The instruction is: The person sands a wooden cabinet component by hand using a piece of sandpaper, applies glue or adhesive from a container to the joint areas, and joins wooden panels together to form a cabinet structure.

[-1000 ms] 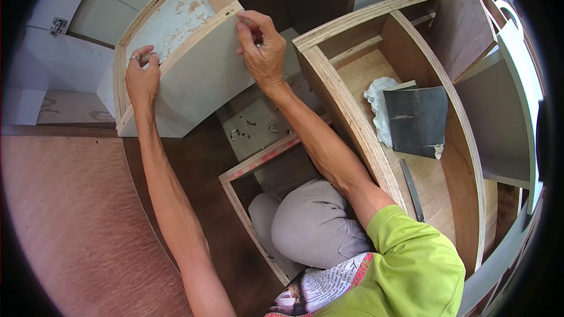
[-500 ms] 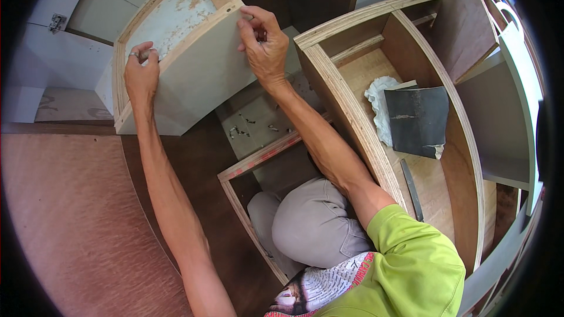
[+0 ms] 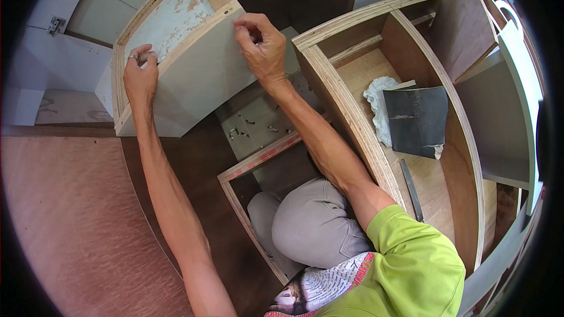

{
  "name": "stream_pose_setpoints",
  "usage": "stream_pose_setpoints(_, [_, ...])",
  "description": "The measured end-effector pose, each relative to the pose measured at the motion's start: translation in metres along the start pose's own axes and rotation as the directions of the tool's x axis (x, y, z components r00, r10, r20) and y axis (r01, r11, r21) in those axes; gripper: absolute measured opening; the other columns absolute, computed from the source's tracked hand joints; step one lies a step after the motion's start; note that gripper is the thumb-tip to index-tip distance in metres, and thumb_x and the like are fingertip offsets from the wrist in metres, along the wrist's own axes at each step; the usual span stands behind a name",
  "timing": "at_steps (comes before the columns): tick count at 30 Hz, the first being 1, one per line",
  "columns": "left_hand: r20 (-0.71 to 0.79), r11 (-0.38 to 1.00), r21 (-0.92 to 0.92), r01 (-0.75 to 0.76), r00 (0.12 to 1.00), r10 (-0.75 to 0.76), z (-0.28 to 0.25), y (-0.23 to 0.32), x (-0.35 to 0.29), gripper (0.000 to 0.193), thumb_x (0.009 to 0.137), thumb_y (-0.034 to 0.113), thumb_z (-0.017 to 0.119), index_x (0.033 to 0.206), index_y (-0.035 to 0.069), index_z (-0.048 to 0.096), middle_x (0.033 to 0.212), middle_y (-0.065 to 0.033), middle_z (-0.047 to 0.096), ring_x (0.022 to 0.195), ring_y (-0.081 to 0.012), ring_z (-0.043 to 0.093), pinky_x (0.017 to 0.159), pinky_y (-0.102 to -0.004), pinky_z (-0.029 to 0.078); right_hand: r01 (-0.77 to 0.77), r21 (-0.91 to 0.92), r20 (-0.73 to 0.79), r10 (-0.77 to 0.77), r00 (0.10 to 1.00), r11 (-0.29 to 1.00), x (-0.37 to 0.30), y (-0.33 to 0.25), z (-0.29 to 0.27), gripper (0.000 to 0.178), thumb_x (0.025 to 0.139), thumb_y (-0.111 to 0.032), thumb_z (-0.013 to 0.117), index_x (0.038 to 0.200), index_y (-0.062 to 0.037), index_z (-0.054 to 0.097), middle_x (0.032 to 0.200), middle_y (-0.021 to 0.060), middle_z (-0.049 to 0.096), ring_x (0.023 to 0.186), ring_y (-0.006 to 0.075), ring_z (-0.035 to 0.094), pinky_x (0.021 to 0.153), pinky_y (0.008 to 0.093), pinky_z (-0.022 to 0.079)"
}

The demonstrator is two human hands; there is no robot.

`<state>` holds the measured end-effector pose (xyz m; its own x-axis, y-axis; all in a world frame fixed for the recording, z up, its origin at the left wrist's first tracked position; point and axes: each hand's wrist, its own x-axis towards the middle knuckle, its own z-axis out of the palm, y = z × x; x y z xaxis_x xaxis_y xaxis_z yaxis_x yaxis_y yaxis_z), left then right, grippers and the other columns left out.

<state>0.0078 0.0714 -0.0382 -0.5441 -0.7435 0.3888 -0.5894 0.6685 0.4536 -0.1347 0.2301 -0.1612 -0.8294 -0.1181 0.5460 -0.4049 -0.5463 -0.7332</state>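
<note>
Fingers of both hands stay pinched on the grey panel's point(image 3: 194, 79) top edge, barely shifted.

The small bits point(image 3: 252, 129) scattered on the pale board point(image 3: 258, 118) are too tiny to identify. The white cloth point(image 3: 379, 108) lies partly hidden under the dark sheet point(image 3: 417, 120).

I note a reddish-brown floor panel point(image 3: 64, 217) at lower left, its surface scuffed. To the right stands an open plywood cabinet carcass point(image 3: 352, 111) holding a white rag point(image 3: 379, 97) and a dark sheet point(image 3: 418, 120). A pale wall point(image 3: 29, 58) carries a metal hinge point(image 3: 56, 24). Daylight is bright and even.
</note>
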Motion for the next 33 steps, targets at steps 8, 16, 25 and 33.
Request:
stream_pose_setpoints(8, [-0.001,0.998,-0.043,-0.05,0.999,0.05,0.001,-0.005,0.001,0.031,0.089,0.02,0.058,0.115,0.004,0.065,0.1,-0.015,0.071,0.099,-0.0243,0.066,0.09,-0.0339,0.048,-0.045,0.081,-0.086,0.052,0.995,0.996,-0.003,-0.007,0.006,0.027,0.084,-0.004,0.067,0.109,-0.0123,0.062,0.067,-0.0018,0.053,0.056,0.0052,0.045,0.051,0.0228,0.041])
stream_pose_setpoints(16, [-0.001,0.997,-0.062,-0.045,0.999,0.045,0.0,-0.006,0.001,0.03,0.089,0.019,0.059,0.114,0.004,0.065,0.1,-0.015,0.071,0.099,-0.0242,0.066,0.09,-0.0337,0.048,-0.047,0.032,-0.055,0.048,0.997,0.998,-0.002,-0.008,0.005,0.026,0.085,-0.004,0.066,0.11,-0.0116,0.062,0.066,-0.0017,0.052,0.056,0.0057,0.045,0.051,0.0233,0.041])
stream_pose_setpoints(25, [-0.002,0.997,-0.05,-0.053,0.999,0.053,0.003,-0.009,0.003,0.03,0.089,0.02,0.059,0.114,0.005,0.065,0.099,-0.0147,0.071,0.097,-0.0235,0.067,0.089,-0.0336,0.049,0.035,0.001,-0.04,-0.035,0.999,0.999,-0.003,0.005,0.004,0.026,0.086,-0.003,0.065,0.11,-0.0103,0.062,0.07,-0.0005,0.056,0.057,0.0063,0.046,0.053,0.0235,0.043])
stream_pose_setpoints(33, [-0.001,0.998,-0.036,-0.052,0.999,0.052,0.003,-0.008,0.004,0.03,0.089,0.02,0.059,0.114,0.005,0.065,0.099,-0.015,0.071,0.099,-0.0247,0.067,0.09,-0.034,0.048,-0.023,0.003,-0.066,0.023,0.998,1.0,-0.002,-0.006,0.005,0.029,0.085,-0.003,0.065,0.112,-0.0124,0.062,0.067,-0.0018,0.052,0.056,0.0058,0.044,0.052,0.023,0.041])
